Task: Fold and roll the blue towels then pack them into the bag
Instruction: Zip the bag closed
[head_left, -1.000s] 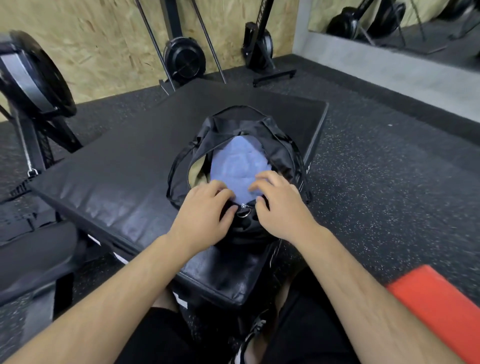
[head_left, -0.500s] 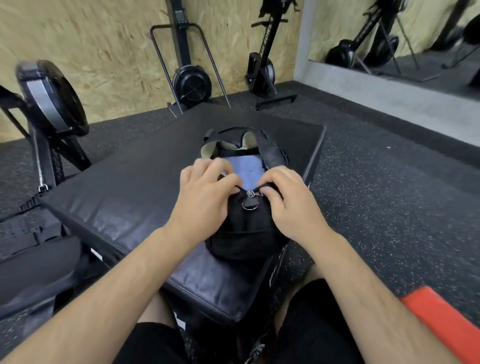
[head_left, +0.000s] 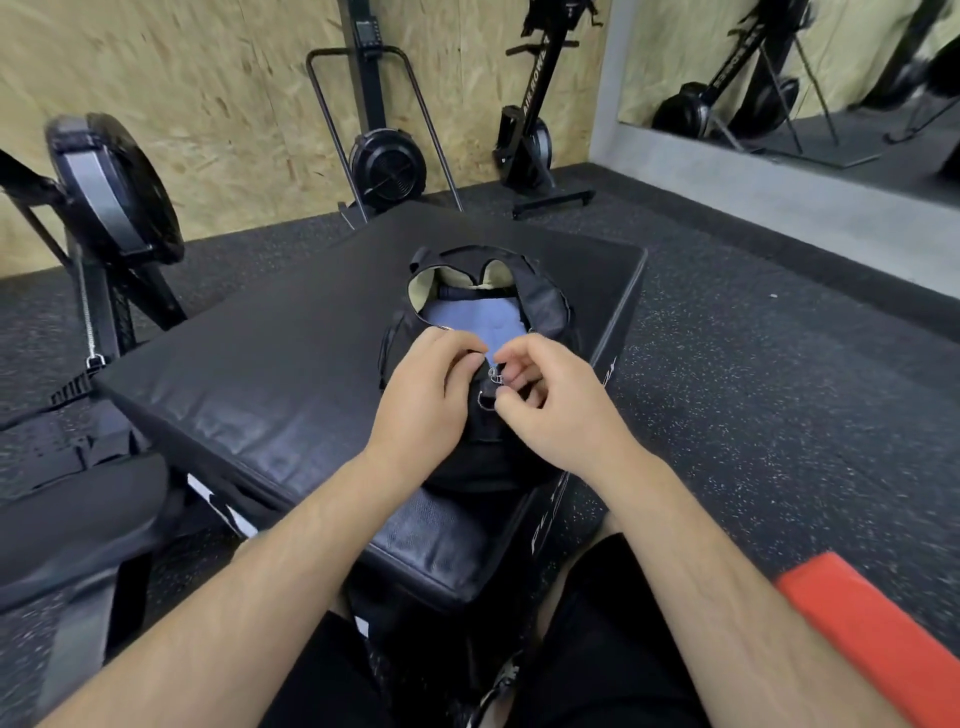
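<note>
The black fabric duffel bag (head_left: 543, 306) lies on the black padded box (head_left: 260, 353), its long axis running away from the person, its unzipped mouth facing up and its far end pointing to the chipboard wall (head_left: 208, 104). A blue terry towel (head_left: 472, 323) sits inside, showing through the opening. Both forearms reach forward and the hands meet at the bag's near end: the left hand (head_left: 421, 400) curls its fingers over the opening's left edge, while the right hand (head_left: 561, 410) pinches the small metal zipper pull (head_left: 494, 375) between thumb and fingers
</note>
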